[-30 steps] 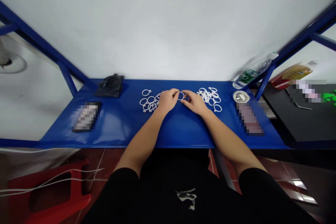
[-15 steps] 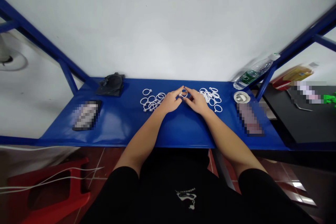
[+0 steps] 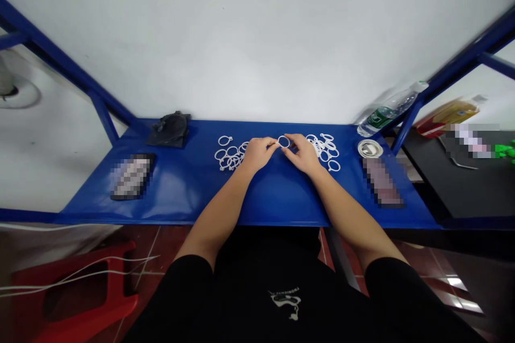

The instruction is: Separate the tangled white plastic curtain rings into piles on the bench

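- White ring (image 3: 280,137): gripped by left hand (image 3: 257,154) and right hand (image 3: 303,156), apparently for control.
- Left ring pile (image 3: 228,161), right ring pile (image 3: 317,147): apart on worktop (image 3: 173,187), likely against mixing.

Rings (image 3: 333,166) white, tabletop (image 3: 177,182) blue (plain, glossy).

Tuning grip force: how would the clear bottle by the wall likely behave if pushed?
The bottle looks like thin clear plastic, so it probably dents under a squeeze. Its tall, narrow shape suggests it could tip if pushed high.
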Available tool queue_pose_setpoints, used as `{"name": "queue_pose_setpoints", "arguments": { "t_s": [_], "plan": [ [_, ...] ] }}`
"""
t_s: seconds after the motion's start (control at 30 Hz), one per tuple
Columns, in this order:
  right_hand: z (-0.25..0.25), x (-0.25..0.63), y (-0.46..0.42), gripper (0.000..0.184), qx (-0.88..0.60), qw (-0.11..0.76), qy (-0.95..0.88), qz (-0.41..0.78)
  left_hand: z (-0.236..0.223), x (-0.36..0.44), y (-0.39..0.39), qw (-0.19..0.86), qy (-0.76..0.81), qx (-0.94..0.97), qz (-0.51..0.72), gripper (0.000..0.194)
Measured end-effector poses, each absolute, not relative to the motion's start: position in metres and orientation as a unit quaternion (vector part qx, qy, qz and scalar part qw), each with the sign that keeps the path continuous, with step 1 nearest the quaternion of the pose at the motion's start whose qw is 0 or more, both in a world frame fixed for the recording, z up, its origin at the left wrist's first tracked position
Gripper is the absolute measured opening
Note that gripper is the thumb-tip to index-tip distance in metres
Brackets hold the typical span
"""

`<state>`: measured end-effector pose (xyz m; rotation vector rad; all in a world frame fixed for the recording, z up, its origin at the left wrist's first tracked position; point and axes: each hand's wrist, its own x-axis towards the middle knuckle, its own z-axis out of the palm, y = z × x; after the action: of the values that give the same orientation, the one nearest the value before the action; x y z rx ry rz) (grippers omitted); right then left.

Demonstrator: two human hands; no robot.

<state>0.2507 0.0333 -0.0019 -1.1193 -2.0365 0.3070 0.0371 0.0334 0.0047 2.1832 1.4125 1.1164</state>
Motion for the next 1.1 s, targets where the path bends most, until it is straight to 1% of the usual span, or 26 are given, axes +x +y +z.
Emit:
{"name": "queue_pose_setpoints", "arguments": {
  "t_s": [0.1, 0.2, 0.33, 0.53, 0.6, 0.67, 0.77, 0.83, 1.0, 1.1],
  "plan": [
    [-0.001, 0.250, 0.034, 0.039, -0.387, 0.404, -0.822, 0.103, 0.005, 0.036, 0.033, 0.144, 0.484, 0.777, 0.376, 0.014],
    [-0.001, 0.250, 0.035, 0.031, -0.359, 0.392, -0.840, 0.106, 0.006, 0.035, 0.033, 0.139, 0.473, 0.789, 0.366, 0.017],
    [-0.001, 0.249, 0.036, 0.029, -0.355, 0.375, -0.850, 0.106, 0.005, 0.036, 0.033, 0.137, 0.459, 0.807, 0.345, 0.017],
    [0.002, 0.249, 0.034, 0.029, -0.386, 0.378, -0.838, 0.073, 0.008, 0.034, 0.034, 0.123, 0.460, 0.813, 0.335, 0.018],
    [0.003, 0.254, 0.035, 0.029, -0.412, 0.388, -0.822, 0.053, 0.012, 0.026, 0.036, 0.101, 0.490, 0.800, 0.332, 0.021],
    [0.005, 0.262, 0.038, 0.029, -0.445, 0.404, -0.799, 0.032, 0.014, 0.012, 0.040, 0.080, 0.551, 0.767, 0.319, 0.025],
    [0.010, 0.277, 0.044, 0.028, -0.489, 0.423, -0.763, 0.002, 0.016, -0.014, 0.046, 0.055, 0.675, 0.685, 0.269, 0.027],
    [0.015, 0.286, 0.046, 0.028, -0.513, 0.435, -0.739, -0.016, 0.015, -0.031, 0.048, 0.050, 0.730, 0.640, 0.234, 0.031],
    [0.026, 0.298, 0.046, 0.033, -0.562, 0.479, -0.674, -0.024, 0.010, -0.052, 0.051, 0.091, 0.756, 0.627, 0.163, 0.039],
    [0.027, 0.297, 0.045, 0.031, -0.562, 0.491, -0.665, -0.011, 0.005, -0.053, 0.054, 0.105, 0.740, 0.647, 0.152, 0.043]
  ]
}}
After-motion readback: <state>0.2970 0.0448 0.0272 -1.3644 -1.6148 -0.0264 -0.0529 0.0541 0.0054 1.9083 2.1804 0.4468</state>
